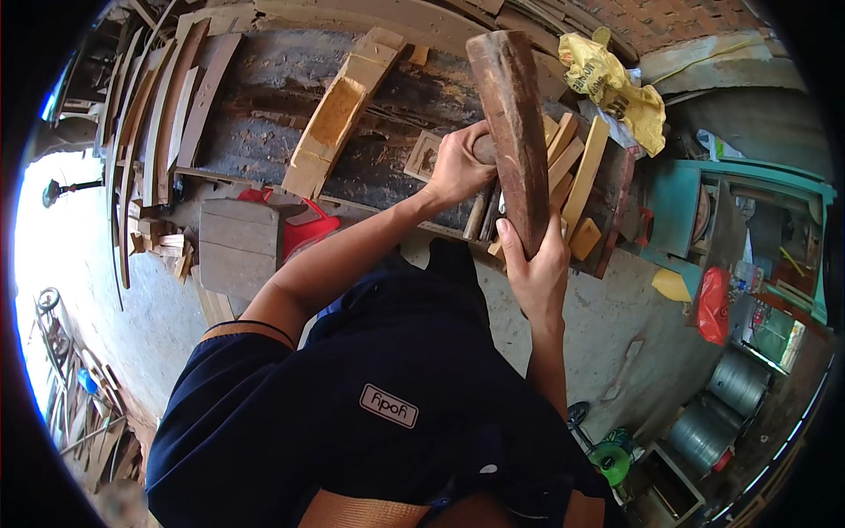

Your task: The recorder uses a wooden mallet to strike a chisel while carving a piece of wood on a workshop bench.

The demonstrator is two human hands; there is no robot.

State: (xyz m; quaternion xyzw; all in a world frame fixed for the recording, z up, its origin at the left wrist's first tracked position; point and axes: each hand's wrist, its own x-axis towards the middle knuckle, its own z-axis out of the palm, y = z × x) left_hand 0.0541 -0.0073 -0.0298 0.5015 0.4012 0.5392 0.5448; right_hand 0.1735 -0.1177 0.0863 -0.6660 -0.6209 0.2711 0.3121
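Person in navy top stands at a workbench (264,75) w/ both hands on a wooden mallet (515,132), which is held up in front of the body, over the bench's near side as seen from the head cam. L hand (459,165) is curled round the stubby round handle, right beside the thick brown head; R hand (541,268) clasps the head's near end, thumb along its L side, other fingers mostly hidden. Head runs lengthwise away from the body, leaning slightly L at the far end. On the bench, L of the mallet, a pale board (299,172) w/ a long carved hollow lies at an angle; a small square wood pc (424,155) sits btwn it and the mallet, near L hand. Light wood strips (588,167) are just R of the mallet, w/ a yellow sack (620,92) beyond them. Long planks (204,97) lie at bench's L end. Below, on the floor side, a wooden stool (239,246) stands next to a red plastic item (308,231). Far R: teal cabinet (676,207), red bag (713,305).
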